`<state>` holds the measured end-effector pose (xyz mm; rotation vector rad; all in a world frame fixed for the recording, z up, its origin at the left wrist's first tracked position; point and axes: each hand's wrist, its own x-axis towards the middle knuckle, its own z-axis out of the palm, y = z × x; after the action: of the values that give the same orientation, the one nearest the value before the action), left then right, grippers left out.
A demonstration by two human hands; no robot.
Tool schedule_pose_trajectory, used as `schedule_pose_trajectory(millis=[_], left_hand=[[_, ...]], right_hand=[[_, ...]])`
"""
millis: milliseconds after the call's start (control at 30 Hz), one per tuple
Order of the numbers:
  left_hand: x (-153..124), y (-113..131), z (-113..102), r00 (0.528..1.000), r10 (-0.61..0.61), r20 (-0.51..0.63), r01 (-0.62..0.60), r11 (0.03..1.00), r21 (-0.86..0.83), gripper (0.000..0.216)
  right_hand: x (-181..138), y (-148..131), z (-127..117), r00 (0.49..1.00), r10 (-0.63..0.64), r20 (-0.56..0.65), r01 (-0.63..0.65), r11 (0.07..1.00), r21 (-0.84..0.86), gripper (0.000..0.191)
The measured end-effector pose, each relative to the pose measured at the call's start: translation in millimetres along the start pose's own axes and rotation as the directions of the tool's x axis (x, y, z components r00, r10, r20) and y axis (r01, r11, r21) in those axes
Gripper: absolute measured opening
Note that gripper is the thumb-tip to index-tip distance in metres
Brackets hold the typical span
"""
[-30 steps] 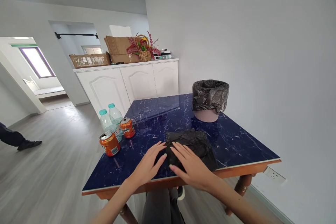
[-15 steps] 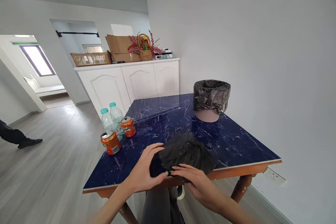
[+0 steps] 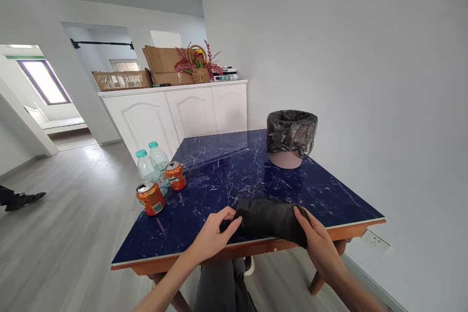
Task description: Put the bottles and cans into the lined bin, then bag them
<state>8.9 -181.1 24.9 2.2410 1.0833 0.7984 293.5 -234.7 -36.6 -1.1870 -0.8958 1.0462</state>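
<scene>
A black plastic bag, rolled into a long bundle, lies near the front edge of the dark blue marble table. My left hand pinches its left end with thumb and fingers closed. My right hand grips its right end, fingers wrapped over the plastic. Both forearms reach in from below.
A small pink bin lined with a black bag stands at the table's back right. Two water bottles and two orange cans stand at the left edge. White cabinets carry boxes and a flower basket. Another person's shoe shows far left.
The bag went from a flat sheet under both flat palms to a rolled bundle. My hands moved apart to its two ends and closed on it.
</scene>
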Motion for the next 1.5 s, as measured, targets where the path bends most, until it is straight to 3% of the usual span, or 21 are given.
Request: schedule_pose_trajectory(millis=[100,167,233,267,333,400,467,600,667,733,800,867,933,1033,1100,1300,1367,1433,1500], left_hand=[[13,5,17,0.998,-0.049,-0.031,0.048,0.999,-0.022,0.038],[20,7,26,0.985,-0.007,-0.171,0.017,0.998,0.056,0.048],[25,12,33,0.939,0.165,-0.303,-0.090,0.965,0.247,0.048],[26,16,35,0.909,0.282,-0.305,-0.167,0.920,0.354,0.045],[27,25,40,0.866,0.475,-0.156,-0.342,0.790,0.508,0.042],[28,32,44,0.833,0.551,0.057,-0.484,0.674,0.557,0.041],[29,34,50,0.832,0.522,0.188,-0.522,0.621,0.585,0.042],[34,20,62,0.895,0.368,0.253,-0.440,0.636,0.634,0.052],[35,11,68,0.909,0.322,0.266,-0.417,0.660,0.625,0.054],[35,4,72,0.917,0.299,0.263,-0.399,0.686,0.608,0.055],[34,2,74,0.915,0.300,0.271,-0.404,0.702,0.587,0.055],[33,1,74,0.902,0.315,0.297,-0.432,0.706,0.562,0.059],[33,0,73,0.893,0.322,0.316,-0.448,0.709,0.544,0.064],[33,-3,67,0.906,0.294,0.305,-0.418,0.733,0.537,0.064],[31,-6,60,0.907,0.285,0.309,-0.412,0.750,0.518,0.062],[21,-17,29,0.896,0.249,0.369,-0.384,0.851,0.359,0.056],[17,-22,16,0.930,0.166,0.329,-0.260,0.928,0.266,0.055],[13,-28,5,0.978,0.041,0.203,-0.077,0.982,0.174,0.057],[10,-33,-3,0.995,-0.084,0.051,0.079,0.993,0.088,0.058]], right_hand=[[10,-5,-5,0.999,-0.031,-0.041,0.019,0.966,-0.257,0.060],[17,-7,-5,0.995,-0.091,-0.042,0.067,0.915,-0.399,0.056],[23,-7,-3,0.990,-0.138,-0.027,0.108,0.869,-0.483,0.053],[26,-7,-1,0.988,-0.152,-0.017,0.123,0.852,-0.509,0.052],[32,-4,1,0.985,-0.170,0.006,0.145,0.824,-0.548,0.051],[38,0,3,0.983,-0.185,0.018,0.161,0.798,-0.580,0.050],[44,4,3,0.981,-0.194,0.017,0.165,0.779,-0.604,0.049],[44,5,6,0.958,-0.287,-0.006,0.208,0.706,-0.677,0.046],[35,-1,12,0.883,-0.468,0.021,0.326,0.582,-0.745,0.045],[20,-8,23,0.751,-0.643,0.150,0.486,0.386,-0.784,0.046],[7,-11,35,0.637,-0.684,0.355,0.631,0.198,-0.750,0.050],[1,-7,44,0.600,-0.608,0.519,0.706,0.097,-0.702,0.054],[2,6,48,0.658,-0.501,0.562,0.679,0.073,-0.730,0.057],[14,27,43,0.777,-0.378,0.503,0.574,0.097,-0.813,0.063],[22,36,37,0.810,-0.333,0.482,0.540,0.103,-0.836,0.065],[29,31,30,0.797,-0.296,0.527,0.563,0.047,-0.825,0.066],[24,28,31,0.799,-0.296,0.524,0.561,0.049,-0.826,0.065],[11,26,32,0.800,-0.317,0.510,0.554,0.064,-0.830,0.063],[-7,25,34,0.787,-0.351,0.508,0.567,0.085,-0.820,0.059]])
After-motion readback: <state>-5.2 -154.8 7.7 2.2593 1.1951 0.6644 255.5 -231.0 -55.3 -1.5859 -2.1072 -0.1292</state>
